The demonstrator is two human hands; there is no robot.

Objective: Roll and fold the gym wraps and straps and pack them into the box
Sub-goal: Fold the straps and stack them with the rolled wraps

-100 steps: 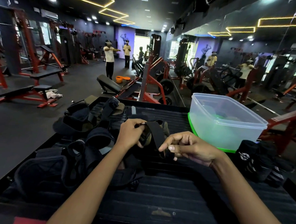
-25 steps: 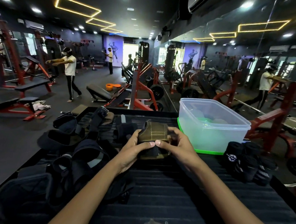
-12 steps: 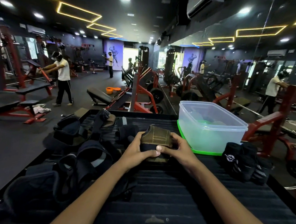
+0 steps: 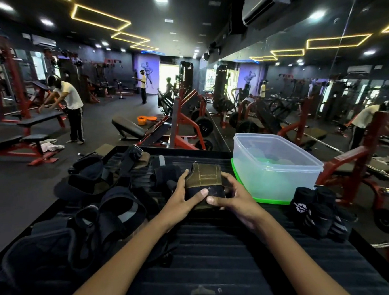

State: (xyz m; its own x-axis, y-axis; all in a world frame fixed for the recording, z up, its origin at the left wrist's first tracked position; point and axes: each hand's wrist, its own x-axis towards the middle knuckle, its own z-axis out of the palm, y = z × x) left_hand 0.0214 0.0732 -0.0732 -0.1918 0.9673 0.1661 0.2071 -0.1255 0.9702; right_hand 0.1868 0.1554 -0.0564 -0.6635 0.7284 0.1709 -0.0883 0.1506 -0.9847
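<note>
Both hands on folded strap (image 4: 206, 185), held just above ribbed black surface (image 4: 226, 264), near its far edge. Left hand (image 4: 180, 198) curls round left side, thumb pressed across dark front. Right hand (image 4: 235, 202) wraps right side, thumb meeting left thumb. Clear box (image 4: 277, 169) just right of strap, on green lid. Rolled black wraps (image 4: 316, 208) beside box. Loose straps (image 4: 107, 196) piled at left.

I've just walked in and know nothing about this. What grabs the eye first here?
Two bare hands, left hand and right hand, grip a folded strap at the centre of a dark ribbed table. Just right of them stands a clear plastic box with a green base, rolled black wraps beside it. Loose black straps heap up on the left.
</note>
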